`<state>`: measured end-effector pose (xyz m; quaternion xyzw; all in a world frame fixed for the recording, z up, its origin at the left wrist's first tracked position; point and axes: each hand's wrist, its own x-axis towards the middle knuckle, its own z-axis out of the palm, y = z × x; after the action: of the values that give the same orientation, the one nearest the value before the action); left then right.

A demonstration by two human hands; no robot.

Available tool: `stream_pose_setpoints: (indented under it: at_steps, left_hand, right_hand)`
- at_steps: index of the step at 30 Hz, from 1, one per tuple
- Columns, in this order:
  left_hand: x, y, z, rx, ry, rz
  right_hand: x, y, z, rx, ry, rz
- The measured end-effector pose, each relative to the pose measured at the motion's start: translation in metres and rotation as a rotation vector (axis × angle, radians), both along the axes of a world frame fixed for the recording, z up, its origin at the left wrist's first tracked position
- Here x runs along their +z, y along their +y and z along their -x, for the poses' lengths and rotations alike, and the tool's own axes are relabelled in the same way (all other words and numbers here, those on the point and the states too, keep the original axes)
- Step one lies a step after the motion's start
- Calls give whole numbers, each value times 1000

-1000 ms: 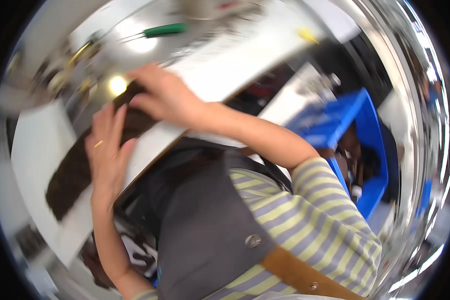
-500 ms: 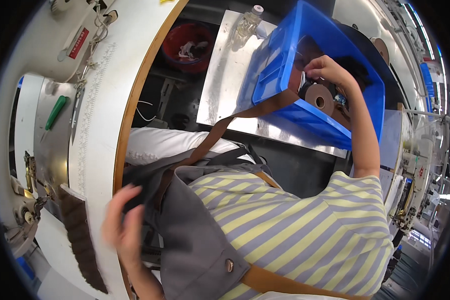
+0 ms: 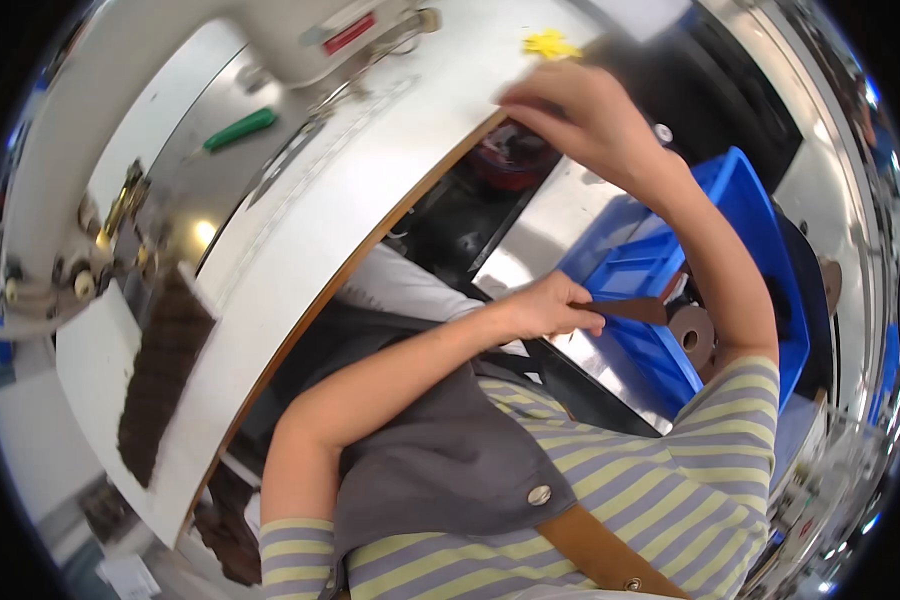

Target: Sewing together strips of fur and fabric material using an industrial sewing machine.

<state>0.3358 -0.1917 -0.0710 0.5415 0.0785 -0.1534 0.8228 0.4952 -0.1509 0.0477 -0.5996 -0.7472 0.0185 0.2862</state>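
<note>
My left hand [image 3: 555, 308] grips a brown tape [image 3: 631, 309], which runs from the blue crate [image 3: 749, 203] on the right, where a brown roll [image 3: 691, 342] lies. My right hand [image 3: 590, 120] is at the front edge of the white sewing table [image 3: 330, 200], just below a yellow object [image 3: 550, 42]. Its fingers are curled and blurred; what is between them is hidden. A dark brown, furry-looking piece [image 3: 160, 376] lies on the table at the left, by the machine's needle area.
A sewing machine [image 3: 295, 35] fills the upper left. A green-handled tool [image 3: 240, 130] and long metal scissors or tweezers [image 3: 280, 165] lie on the table. The crate rests on a steel surface [image 3: 520, 250]; a red bowl [image 3: 510, 160] sits below the table edge.
Both hands have left the furry piece. My right hand went into the crate, then moved up to the table edge; my left hand moved right and took hold of the tape.
</note>
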Motion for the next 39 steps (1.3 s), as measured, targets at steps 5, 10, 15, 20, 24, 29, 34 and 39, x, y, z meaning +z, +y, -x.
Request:
stream_pose_setpoints:
  at_steps: [5, 10, 15, 20, 24, 29, 34, 39]
  left_hand:
    - [46, 85, 24, 70, -71, -448]
    - [78, 119, 57, 58, 49, -531]
    - [61, 125, 60, 84, -29, -628]
    - [57, 118, 54, 109, -17, -527]
    - [51, 118, 59, 162, -4, -488]
    - [53, 114, 52, 117, 14, -509]
    - [55, 122, 50, 144, -118, -649]
    - [73, 120, 47, 105, -103, -675]
  right_hand:
    - [-31, 118, 80, 353, -77, -306]
    - [-42, 100, 124, 255, -101, 215]
    - [-1, 162, 222, -186, -1132, 472]
    - [12, 184, 167, 256, -519, -154]
    - [70, 147, 138, 381, -206, -194]
    - [1, 138, 92, -35, -367, 33]
    - [-69, 110, 119, 98, -303, -82]
    - [-96, 159, 130, 119, -525, -234]
